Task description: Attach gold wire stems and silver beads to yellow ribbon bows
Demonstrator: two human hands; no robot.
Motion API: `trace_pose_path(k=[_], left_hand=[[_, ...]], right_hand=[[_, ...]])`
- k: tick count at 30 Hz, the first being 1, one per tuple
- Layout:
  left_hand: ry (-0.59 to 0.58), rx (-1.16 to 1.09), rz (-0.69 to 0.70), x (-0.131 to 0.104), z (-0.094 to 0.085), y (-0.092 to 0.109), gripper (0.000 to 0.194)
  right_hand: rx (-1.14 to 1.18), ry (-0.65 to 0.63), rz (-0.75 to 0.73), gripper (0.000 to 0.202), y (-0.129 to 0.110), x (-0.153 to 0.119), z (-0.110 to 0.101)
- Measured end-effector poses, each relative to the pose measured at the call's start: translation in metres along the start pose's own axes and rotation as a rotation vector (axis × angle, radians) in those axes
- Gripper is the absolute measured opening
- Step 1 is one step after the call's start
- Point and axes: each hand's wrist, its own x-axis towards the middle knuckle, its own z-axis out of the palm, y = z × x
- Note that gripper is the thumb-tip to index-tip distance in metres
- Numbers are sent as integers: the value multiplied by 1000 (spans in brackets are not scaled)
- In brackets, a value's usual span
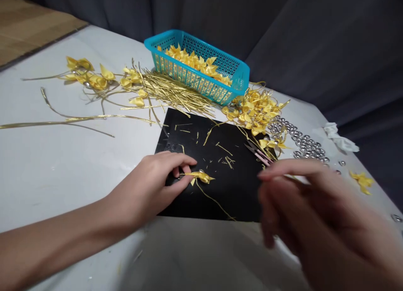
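My left hand (pixel 163 173) pinches a small yellow satin ribbon flower (pixel 203 176) between thumb and fingertips, over a black mat (pixel 239 194). A silvery bead shows on the flower, and a thin gold cord (pixel 217 203) trails from it toward the mat's front edge. At the right, closer to the camera, my right hand (pixel 317 211) is raised and blurred by motion. Its thumb and forefinger come together; whatever is between them, if anything, is hidden. Just beyond those fingertips lie small scissors (pixel 260 152) with pinkish handles, at the mat's right edge.
A blue plastic basket (pixel 242 79) of yellow ribbon flowers stands at the back. Gold cords (pixel 176 92) lie before it. Ribbon flowers (pixel 256 108) are heaped to its right, others (pixel 94 79) lie left. Silver beads (pixel 304 144) spread near a crumpled white piece (pixel 340 138). Cord scraps litter the mat.
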Motion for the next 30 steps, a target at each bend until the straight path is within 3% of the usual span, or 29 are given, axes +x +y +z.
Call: trace_pose_path(k=[4,7,10,14,20,30], left_hand=[[-64,-6,30,4,-2,2,20],[-81,-89,-84,3,-3,5,23],[-119,-344,-278,-1,-1,10,26],[-122,-630,-337,-5,2,16,22],[-113,-678,-339,-3,1,13,21],[-159,-774,-389,-5,0,14,19]], right_hand=[[-11,-83,89,15,-7,15,53],[14,-141,89,17,7,10,68],[83,-190,31,10,15,10,67],[115,-145,56,8,13,15,66],[128,-51,94,12,13,15,67],[161,-50,82,9,11,18,68]])
